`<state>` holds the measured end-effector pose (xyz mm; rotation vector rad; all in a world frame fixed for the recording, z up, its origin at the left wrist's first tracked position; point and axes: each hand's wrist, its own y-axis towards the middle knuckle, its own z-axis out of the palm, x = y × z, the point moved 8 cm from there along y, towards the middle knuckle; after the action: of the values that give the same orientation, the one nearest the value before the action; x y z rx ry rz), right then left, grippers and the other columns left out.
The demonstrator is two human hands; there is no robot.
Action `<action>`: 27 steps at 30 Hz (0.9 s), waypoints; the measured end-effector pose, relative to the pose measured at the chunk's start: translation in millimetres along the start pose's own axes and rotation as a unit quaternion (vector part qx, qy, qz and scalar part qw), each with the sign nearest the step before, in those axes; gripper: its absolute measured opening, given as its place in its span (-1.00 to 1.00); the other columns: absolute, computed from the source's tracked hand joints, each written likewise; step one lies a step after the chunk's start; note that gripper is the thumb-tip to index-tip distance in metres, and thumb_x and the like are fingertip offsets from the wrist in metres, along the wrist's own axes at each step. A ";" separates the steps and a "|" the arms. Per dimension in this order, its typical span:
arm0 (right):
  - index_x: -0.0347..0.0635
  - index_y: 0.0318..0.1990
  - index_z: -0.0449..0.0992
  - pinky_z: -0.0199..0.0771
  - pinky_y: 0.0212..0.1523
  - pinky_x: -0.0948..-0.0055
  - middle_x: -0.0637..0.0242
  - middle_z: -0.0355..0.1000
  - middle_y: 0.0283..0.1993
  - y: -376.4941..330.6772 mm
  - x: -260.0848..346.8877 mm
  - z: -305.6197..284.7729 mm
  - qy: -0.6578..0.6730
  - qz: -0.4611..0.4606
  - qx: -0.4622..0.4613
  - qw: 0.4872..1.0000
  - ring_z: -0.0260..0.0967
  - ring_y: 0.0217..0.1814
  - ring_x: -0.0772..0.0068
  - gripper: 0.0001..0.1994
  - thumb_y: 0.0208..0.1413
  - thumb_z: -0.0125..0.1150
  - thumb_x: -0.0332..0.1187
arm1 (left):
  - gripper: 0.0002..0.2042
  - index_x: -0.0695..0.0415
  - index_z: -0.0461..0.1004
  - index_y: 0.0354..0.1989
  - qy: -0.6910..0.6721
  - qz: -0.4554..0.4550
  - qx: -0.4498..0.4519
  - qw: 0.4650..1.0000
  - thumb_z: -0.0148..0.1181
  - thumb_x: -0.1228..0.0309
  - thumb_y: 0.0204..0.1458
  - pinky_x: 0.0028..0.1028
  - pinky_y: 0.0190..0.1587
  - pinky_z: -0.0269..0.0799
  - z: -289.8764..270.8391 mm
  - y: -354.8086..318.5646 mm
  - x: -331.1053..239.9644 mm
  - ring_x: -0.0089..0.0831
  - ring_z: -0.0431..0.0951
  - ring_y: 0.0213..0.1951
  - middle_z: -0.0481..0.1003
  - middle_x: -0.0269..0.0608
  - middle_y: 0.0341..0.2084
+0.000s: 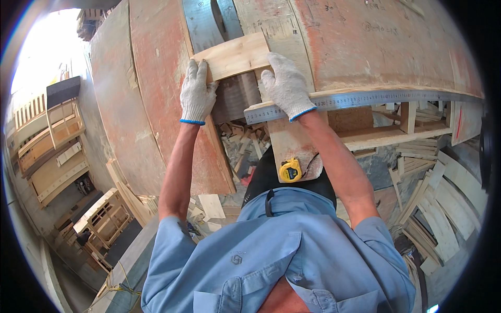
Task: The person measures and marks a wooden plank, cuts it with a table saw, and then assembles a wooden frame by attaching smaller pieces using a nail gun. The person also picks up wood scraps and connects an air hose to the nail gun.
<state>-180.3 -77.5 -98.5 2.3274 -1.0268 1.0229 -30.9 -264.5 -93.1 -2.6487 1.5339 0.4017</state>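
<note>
A pale, short wooden board (235, 55) lies crosswise over the bench at the far middle, partly over a blue-grey metal plate with a dark slot (219, 21). My left hand (197, 94), in a white knit glove with a blue cuff, holds the board's left end, fingers pointing away from me. At its right end, my right hand (287, 86), gloved alike, grips the near corner. The fingertips under the board are hidden. Beneath my right wrist a long steel ruler (365, 99) runs along the bench's front edge to the right.
A yellow tape measure (290, 170) rests on a wooden plank (292, 138) close to my body. Wood offcuts (240, 138) litter the floor below the gap. Worn reddish panels (156, 94) form the bench top. Stacked boards (443, 208) lie at right; wooden frames (52, 146) stand at left.
</note>
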 end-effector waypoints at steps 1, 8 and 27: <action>-0.26 0.08 0.45 0.41 0.20 0.01 -0.05 0.45 0.14 1.5 0.1 0.3 0.004 0.002 0.003 1.000 0.37 0.21 -0.12 -0.62 0.15 0.11 -0.27 | -0.37 0.18 0.29 0.33 0.001 -0.001 0.001 1.000 0.33 0.38 0.04 -0.12 0.28 0.32 -0.8 1.5 -1.2 0.18 0.29 0.32 0.20 0.30 0.35; -0.26 0.09 0.46 0.39 0.21 0.00 -0.07 0.47 0.11 9.9 -5.3 5.2 0.001 -0.004 -0.007 1.000 0.37 0.20 -0.15 -0.60 0.14 0.10 -0.26 | -0.39 0.18 0.30 0.32 0.025 0.010 -0.004 1.000 0.32 0.36 0.06 -0.10 0.25 0.35 1.8 8.9 2.3 0.18 0.33 0.29 0.23 0.29 0.33; -0.28 0.02 0.54 0.42 0.15 0.04 -0.13 0.52 0.00 33.8 -13.3 3.1 0.047 -0.001 0.019 0.999 0.44 0.11 -0.17 -0.62 0.14 0.08 -0.24 | -0.46 0.16 0.34 0.26 0.017 0.019 -0.021 0.999 0.29 0.32 0.09 -0.07 0.19 0.42 1.4 25.9 5.6 0.20 0.38 0.25 0.28 0.31 0.28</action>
<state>-210.6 -95.1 -108.5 2.2863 -0.9772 1.1480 -50.7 -282.1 -93.6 -2.6754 1.6042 0.3975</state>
